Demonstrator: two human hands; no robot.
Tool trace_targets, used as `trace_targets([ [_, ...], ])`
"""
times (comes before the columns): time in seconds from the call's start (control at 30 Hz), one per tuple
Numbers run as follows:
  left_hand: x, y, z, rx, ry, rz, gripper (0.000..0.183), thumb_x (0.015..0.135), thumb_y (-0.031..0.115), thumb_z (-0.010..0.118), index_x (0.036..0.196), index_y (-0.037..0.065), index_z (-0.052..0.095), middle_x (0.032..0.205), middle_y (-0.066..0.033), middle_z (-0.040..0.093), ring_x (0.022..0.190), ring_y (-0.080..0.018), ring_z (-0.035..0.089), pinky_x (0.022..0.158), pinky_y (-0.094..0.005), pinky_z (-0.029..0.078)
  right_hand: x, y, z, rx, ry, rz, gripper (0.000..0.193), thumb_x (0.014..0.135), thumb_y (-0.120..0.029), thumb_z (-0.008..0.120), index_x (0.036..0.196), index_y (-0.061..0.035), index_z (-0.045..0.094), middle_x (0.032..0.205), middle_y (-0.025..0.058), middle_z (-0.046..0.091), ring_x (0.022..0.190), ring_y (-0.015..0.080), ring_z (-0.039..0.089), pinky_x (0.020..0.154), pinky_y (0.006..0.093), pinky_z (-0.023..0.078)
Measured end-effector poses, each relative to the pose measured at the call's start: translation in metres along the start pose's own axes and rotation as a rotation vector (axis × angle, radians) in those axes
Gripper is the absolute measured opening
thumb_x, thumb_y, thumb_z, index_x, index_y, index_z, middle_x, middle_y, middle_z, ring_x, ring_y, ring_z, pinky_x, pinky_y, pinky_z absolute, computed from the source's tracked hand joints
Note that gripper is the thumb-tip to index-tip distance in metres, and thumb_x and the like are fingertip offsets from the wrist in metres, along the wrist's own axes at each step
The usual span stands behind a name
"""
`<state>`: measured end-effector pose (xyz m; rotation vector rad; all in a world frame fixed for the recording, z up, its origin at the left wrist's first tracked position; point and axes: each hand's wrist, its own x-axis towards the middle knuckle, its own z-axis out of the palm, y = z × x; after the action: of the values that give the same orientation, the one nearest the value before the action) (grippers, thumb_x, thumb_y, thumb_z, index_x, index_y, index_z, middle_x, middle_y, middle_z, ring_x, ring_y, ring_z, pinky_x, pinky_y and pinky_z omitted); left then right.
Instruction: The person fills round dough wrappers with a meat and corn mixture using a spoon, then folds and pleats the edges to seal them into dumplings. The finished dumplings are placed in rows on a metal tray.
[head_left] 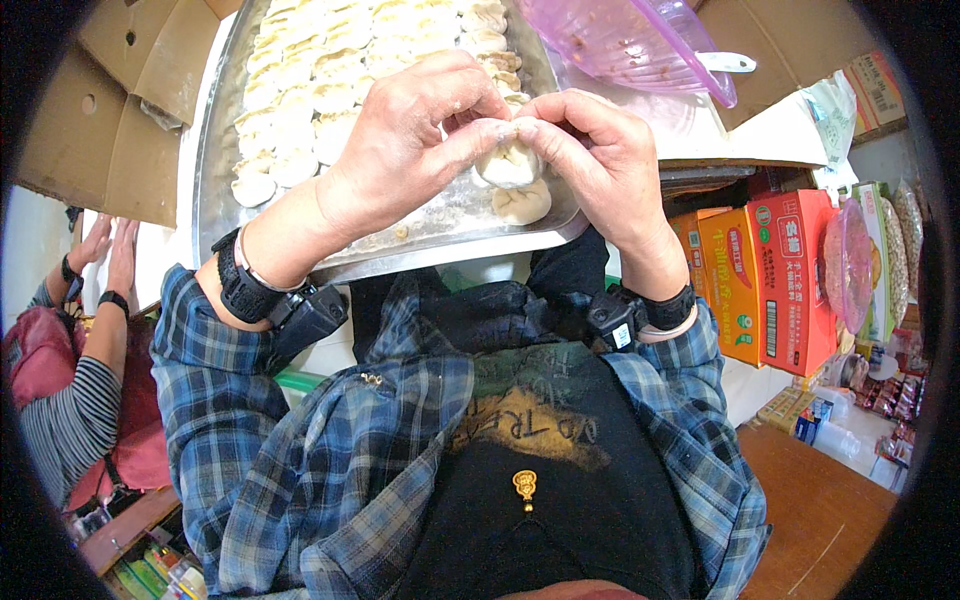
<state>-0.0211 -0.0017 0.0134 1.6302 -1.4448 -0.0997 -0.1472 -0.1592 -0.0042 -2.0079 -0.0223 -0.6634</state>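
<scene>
Both my hands pinch one pale dough dumpling (508,163) above the near edge of a metal tray (215,150). My left hand (405,140) grips it from the left with thumb and fingers, and my right hand (600,160) presses its top from the right. Just below it another dumpling (523,203) lies on the floured tray. Rows of finished dumplings (300,80) fill the far part of the tray. Black wrist bands sit on both forearms.
A purple plastic bowl (640,40) with a white spoon stands at the upper right. Cardboard boxes (110,110) are at the upper left. Orange and red cartons (770,280) stack at the right. Another person's arms in striped sleeves (80,330) are at the left.
</scene>
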Motion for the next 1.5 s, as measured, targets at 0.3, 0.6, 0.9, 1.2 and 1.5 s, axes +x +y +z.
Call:
trace_targets([
  [0.3,-0.001,-0.010,0.012,-0.581,-0.025,-0.280,0.030,0.094,0.020,0.059,0.118,0.001,0.057,0.108,-0.0043,0.062,0.097,-0.0124,0.059,0.086,-0.0272,0.048,0.002,0.001,-0.001,0.284,0.143,0.225,0.015,0.087,-0.015,0.067,0.092,-0.0006,0.069,0.074,-0.0012,0.064,0.067,0.0032,0.054,0.060,0.0200,0.044],
  [0.6,-0.003,-0.011,0.010,-0.805,-0.158,-0.477,0.027,0.093,0.021,0.061,0.114,0.003,0.062,0.101,-0.0025,0.065,0.091,-0.0116,0.062,0.079,-0.0297,0.055,0.011,0.004,0.003,0.079,0.132,0.002,0.015,0.081,-0.010,0.071,0.093,-0.0007,0.070,0.079,0.0049,0.066,0.071,0.0112,0.060,0.063,0.0248,0.048],
  [0.9,-0.005,-0.017,0.013,-0.910,-0.183,-0.561,0.027,0.092,0.019,0.062,0.112,0.001,0.062,0.099,-0.0038,0.065,0.089,-0.0121,0.063,0.081,-0.0312,0.056,0.019,0.010,0.000,-0.543,0.067,-0.504,0.017,0.079,0.002,0.068,0.095,-0.0005,0.069,0.081,0.0097,0.066,0.073,0.0174,0.064,0.064,0.0270,0.050],
  [1.2,-0.002,-0.021,0.009,-0.911,-0.186,-0.573,0.030,0.091,0.017,0.063,0.113,-0.002,0.061,0.105,-0.0063,0.065,0.089,-0.0134,0.064,0.083,-0.0318,0.055,0.020,0.007,-0.009,-0.108,0.012,-0.040,0.017,0.088,-0.011,0.066,0.103,-0.0028,0.069,0.087,0.0021,0.065,0.078,0.0087,0.058,0.068,0.0212,0.047],
  [1.5,-0.002,-0.018,0.010,-0.901,-0.167,-0.580,0.029,0.089,0.012,0.063,0.114,-0.002,0.061,0.106,-0.0064,0.064,0.088,-0.0130,0.064,0.084,-0.0312,0.055,0.019,0.010,-0.001,-0.408,-0.015,-0.180,0.019,0.081,-0.007,0.071,0.099,-0.0034,0.070,0.086,0.0057,0.067,0.073,0.0128,0.061,0.065,0.0234,0.049],
])
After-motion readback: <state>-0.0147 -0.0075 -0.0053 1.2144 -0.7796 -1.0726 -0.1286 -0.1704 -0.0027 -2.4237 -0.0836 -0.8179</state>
